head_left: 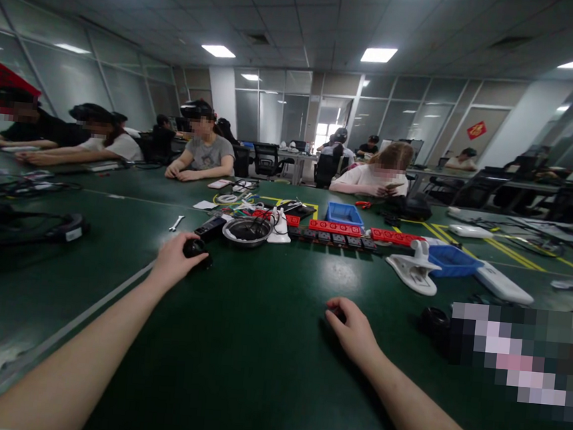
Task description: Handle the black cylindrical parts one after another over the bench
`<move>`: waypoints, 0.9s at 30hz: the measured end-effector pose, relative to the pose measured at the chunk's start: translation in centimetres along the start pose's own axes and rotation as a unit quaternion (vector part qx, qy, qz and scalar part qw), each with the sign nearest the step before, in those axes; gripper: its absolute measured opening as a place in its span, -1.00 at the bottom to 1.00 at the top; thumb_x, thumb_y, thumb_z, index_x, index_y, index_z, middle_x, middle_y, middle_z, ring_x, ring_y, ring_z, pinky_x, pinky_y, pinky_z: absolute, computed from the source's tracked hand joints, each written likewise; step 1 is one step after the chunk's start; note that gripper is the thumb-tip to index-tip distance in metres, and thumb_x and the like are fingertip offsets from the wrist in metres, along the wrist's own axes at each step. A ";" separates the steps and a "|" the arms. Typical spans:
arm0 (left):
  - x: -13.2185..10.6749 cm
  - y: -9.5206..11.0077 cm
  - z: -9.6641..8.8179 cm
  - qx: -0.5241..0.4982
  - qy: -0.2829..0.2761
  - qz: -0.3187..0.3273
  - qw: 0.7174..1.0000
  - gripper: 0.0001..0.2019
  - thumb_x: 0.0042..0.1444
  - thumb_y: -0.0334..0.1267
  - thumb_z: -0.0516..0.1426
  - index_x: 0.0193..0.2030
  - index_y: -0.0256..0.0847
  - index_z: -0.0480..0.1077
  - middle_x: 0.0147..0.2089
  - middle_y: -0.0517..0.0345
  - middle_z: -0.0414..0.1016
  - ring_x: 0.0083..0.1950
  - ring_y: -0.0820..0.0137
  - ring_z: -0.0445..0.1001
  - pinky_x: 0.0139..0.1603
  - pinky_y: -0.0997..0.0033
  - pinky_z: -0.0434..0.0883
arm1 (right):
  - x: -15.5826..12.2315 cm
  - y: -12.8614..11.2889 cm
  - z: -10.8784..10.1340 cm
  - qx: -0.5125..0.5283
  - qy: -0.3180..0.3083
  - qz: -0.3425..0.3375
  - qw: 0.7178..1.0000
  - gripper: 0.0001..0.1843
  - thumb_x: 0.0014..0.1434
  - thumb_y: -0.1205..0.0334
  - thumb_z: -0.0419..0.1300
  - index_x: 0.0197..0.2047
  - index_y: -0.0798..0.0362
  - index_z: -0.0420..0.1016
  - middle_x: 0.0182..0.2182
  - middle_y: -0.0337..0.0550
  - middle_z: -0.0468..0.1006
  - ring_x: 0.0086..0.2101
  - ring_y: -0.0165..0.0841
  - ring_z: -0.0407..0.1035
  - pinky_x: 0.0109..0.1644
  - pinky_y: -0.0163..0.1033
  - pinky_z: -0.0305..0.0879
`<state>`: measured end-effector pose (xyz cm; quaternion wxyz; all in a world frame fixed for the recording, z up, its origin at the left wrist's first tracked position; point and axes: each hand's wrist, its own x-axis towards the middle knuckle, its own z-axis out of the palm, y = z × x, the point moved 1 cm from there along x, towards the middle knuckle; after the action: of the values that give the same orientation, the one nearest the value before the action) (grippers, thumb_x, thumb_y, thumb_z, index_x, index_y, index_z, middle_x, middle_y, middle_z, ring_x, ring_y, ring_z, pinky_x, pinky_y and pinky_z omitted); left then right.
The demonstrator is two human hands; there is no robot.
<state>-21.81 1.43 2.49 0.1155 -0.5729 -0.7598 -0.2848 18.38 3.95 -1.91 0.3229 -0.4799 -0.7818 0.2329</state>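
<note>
My left hand [175, 260] is closed round a small black rounded object [196, 248] at the table's left middle; its exact kind does not show. Just beyond it lie a black oblong device [208, 228] and a metal bowl [245, 239] with dark contents. An open-ended wrench [177, 223] rests to the left of these. My right hand [354, 327] rests on the green tabletop [255, 346], thumb and fingers curled together. A dark patch shows between them, but I cannot make out whether it is a thing or shadow.
Red and black socket strips [334, 228] run across the middle, with a blue tray [344, 215] behind. A white clip stand [415, 270], another blue tray [453, 262] and a white oblong case [504, 283] sit at right. Black cables [19, 228] lie left. Several people sit around.
</note>
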 end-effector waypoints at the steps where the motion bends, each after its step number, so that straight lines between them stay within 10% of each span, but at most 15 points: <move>1: -0.1 -0.1 0.2 0.000 0.004 0.003 1.000 -0.58 -0.04 -0.13 0.16 -0.04 -0.22 0.25 -0.07 0.01 0.43 -0.06 0.20 0.42 -0.08 0.30 0.35 | 0.0 0.0 0.0 0.000 -0.001 0.000 1.000 -0.81 0.03 0.22 0.03 -0.29 0.09 0.37 -0.35 -0.11 0.44 -0.33 -0.27 0.35 -0.21 -0.16 0.27; 10: -0.3 0.6 1.3 0.088 -0.020 0.054 0.994 -0.57 0.08 -0.06 0.08 0.06 -0.18 0.28 0.03 -0.10 0.40 0.10 0.09 0.29 0.19 -0.17 -0.24 | 0.2 -0.1 0.1 0.000 -0.009 -0.011 1.000 -0.83 0.03 0.23 0.03 -0.31 0.08 0.37 -0.35 -0.11 0.45 -0.31 -0.26 0.35 -0.20 -0.16 0.27; 20: -1.0 2.0 1.1 0.158 -0.039 0.075 0.984 -0.61 0.12 -0.05 0.00 -0.02 -0.26 0.34 0.09 -0.17 0.32 0.14 -0.10 0.17 0.10 -0.37 -0.20 | -0.2 -0.5 -0.2 -0.020 0.002 -0.019 1.000 -0.89 0.02 0.33 0.08 -0.33 0.06 0.39 -0.37 -0.17 0.45 -0.30 -0.30 0.34 -0.19 -0.20 0.26; 27: -1.4 2.2 0.7 0.229 0.008 0.059 0.971 -0.36 0.12 0.14 -0.15 0.19 -0.30 0.03 0.26 -0.22 0.04 0.23 -0.03 0.04 0.07 -0.30 0.00 | -0.2 -2.2 -1.8 -0.033 0.058 -0.020 0.998 -0.65 0.01 0.36 0.12 -0.07 0.09 0.30 -0.23 -0.11 0.43 -0.30 -0.35 0.35 -0.18 -0.23 0.31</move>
<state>-19.24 1.09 1.87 0.2665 -0.5728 -0.7687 -0.1000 18.45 2.94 0.77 0.3565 -0.4874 -0.7784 0.1718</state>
